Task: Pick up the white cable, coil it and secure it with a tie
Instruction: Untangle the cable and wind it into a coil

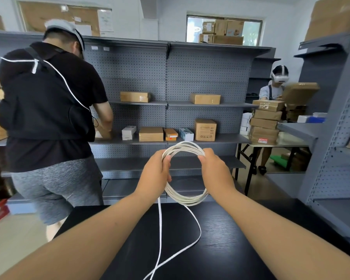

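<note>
The white cable (187, 199) is wound into a round coil of several loops, held upright in the air above the black table (220, 249). My left hand (155, 174) grips the coil's left side, fingers curled round the strands. My right hand (215, 170) grips the upper right of the coil. Two loose strands hang from the bottom of the coil, run across the tabletop and cross near the front edge. No tie is visible.
Behind the table stands grey pegboard shelving (170, 106) with cardboard boxes. A person in black (47, 110) bends at the shelves on the left. Another person (275, 87) handles boxes at a folding table on the right. More shelving (335, 138) lines the right side.
</note>
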The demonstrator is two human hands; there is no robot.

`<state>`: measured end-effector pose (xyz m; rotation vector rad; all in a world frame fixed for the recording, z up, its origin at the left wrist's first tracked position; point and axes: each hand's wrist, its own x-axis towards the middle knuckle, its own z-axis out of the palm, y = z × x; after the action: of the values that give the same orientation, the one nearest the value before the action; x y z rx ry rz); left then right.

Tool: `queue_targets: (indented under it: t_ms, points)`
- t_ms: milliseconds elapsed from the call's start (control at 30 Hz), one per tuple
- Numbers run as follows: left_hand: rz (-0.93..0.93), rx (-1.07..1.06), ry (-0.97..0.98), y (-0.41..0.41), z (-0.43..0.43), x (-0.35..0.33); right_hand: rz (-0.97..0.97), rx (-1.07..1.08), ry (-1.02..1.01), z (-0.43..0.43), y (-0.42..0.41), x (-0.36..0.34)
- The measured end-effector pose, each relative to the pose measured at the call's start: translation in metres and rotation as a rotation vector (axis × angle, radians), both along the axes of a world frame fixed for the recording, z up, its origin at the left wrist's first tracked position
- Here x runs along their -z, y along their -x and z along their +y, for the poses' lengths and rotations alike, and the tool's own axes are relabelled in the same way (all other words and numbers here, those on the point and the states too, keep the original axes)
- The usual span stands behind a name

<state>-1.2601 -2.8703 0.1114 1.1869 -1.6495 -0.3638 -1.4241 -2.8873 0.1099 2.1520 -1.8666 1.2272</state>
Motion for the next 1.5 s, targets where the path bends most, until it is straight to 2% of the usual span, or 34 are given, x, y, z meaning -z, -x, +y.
queue_targets:
  t_ms: [233, 400, 600, 800, 967, 1133, 1233, 1300, 1400, 1500]
  points:
    - [-0.207, -0.081, 0.154, 0.001, 0.001, -0.014, -0.027, -0.077, -0.080, 0.002, -0.002, 0.006]
    - [-0.303, -0.075, 0.124, -0.002, -0.001, -0.029, -0.146, -0.197, -0.093, 0.003, -0.004, 0.000]
    - [-0.469, -0.023, 0.033, -0.005, 0.001, -0.044, -0.109, -0.347, -0.005, 0.003, -0.015, -0.014]
    - [-0.539, 0.000, 0.042, -0.011, 0.003, -0.049, -0.145, -0.361, -0.004, 0.007, -0.022, -0.014]
    - [-0.420, 0.071, 0.045, -0.017, -0.001, -0.039, -0.146, -0.328, 0.052, 0.008, -0.028, -0.011]
    - [0.108, 0.276, -0.263, -0.018, -0.003, -0.026, -0.156, -0.270, 0.108, 0.005, -0.027, -0.011]
    - [0.335, 0.414, -0.514, -0.022, -0.003, -0.018, -0.226, -0.229, 0.166, 0.003, -0.021, -0.012]
    - [0.421, 0.497, -0.599, -0.026, -0.003, -0.015, -0.236, -0.202, 0.188, 0.002, -0.015, -0.014]
    - [0.462, 0.504, -0.550, -0.027, -0.004, -0.016, -0.197, -0.206, 0.194, 0.001, -0.010, -0.013]
    - [0.432, 0.417, -0.412, -0.022, -0.005, -0.018, -0.222, -0.188, 0.201, 0.002, -0.010, -0.012]
